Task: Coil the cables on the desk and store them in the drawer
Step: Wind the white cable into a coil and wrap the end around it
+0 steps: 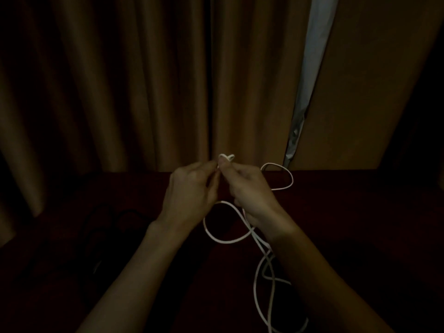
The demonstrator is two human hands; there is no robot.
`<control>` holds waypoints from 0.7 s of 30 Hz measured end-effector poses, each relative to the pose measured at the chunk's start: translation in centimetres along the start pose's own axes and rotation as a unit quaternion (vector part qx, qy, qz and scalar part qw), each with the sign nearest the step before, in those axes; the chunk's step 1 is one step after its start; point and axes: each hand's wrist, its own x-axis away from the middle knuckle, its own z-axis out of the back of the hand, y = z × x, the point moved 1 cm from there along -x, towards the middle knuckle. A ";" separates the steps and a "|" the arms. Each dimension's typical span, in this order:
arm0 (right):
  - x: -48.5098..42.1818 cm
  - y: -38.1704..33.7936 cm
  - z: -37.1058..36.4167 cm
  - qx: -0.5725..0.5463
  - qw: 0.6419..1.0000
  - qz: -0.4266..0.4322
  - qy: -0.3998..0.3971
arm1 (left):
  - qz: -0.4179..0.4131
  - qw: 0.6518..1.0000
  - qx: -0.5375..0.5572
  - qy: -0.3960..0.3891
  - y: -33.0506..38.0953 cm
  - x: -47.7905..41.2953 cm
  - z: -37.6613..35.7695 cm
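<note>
A thin white cable (217, 237) hangs in loose loops above a dark red desk (348, 212). My left hand (192, 188) and my right hand (249, 188) meet at the middle of the view, and both pinch the cable's top end, where a small fold pokes out above the fingers. One loop curves out to the right of my right hand. More loops drop below the hands and trail down to the bottom edge. A black cable (103, 224) lies on the desk at the left, barely visible in the dim light. No drawer is in view.
Tan curtains (120, 92) hang right behind the desk's far edge. A pale gap in the curtains (310, 80) shows at the upper right. The room is very dark, and the desk's left and right sides fade into shadow.
</note>
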 end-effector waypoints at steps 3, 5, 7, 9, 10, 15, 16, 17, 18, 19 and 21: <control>-0.2 -0.3 0.2 0.102 0.993 0.050 -0.026 | 0.143 0.981 0.114 -0.069 -0.1 -0.3 0.2; -0.4 -0.2 0.4 0.147 0.986 0.066 -0.049 | 0.242 0.917 0.279 -0.148 0.1 -0.2 0.1; -0.4 -0.3 0.7 0.151 0.983 0.069 -0.083 | 0.358 0.792 0.462 -0.177 0.6 -0.3 0.4; -0.3 -0.5 1.0 0.153 0.979 0.083 -0.104 | 0.417 0.685 0.560 -0.207 0.8 -0.5 0.9; -0.3 -0.7 1.1 0.162 0.977 0.093 -0.107 | 0.422 0.657 0.585 -0.219 1.0 -0.5 0.9; -0.1 -1.1 2.0 0.162 0.972 0.075 -0.155 | 0.404 0.657 0.600 -0.211 0.6 -0.3 1.1; 0.0 -1.1 2.1 0.146 0.973 0.061 -0.168 | 0.393 0.668 0.597 -0.208 0.7 -0.4 1.3; 0.0 -1.0 2.3 0.122 0.975 0.045 -0.180 | 0.379 0.685 0.590 -0.197 0.8 -0.4 1.2; 0.0 -1.1 2.5 0.088 0.976 0.025 -0.196 | 0.367 0.707 0.578 -0.176 0.9 -0.5 1.1; 0.0 -1.1 2.8 0.056 0.975 0.006 -0.213 | 0.356 0.736 0.556 -0.147 0.9 -0.7 0.8; 0.0 -1.3 2.9 0.018 0.973 -0.022 -0.227 | 0.328 0.814 0.473 -0.083 0.9 -0.6 0.1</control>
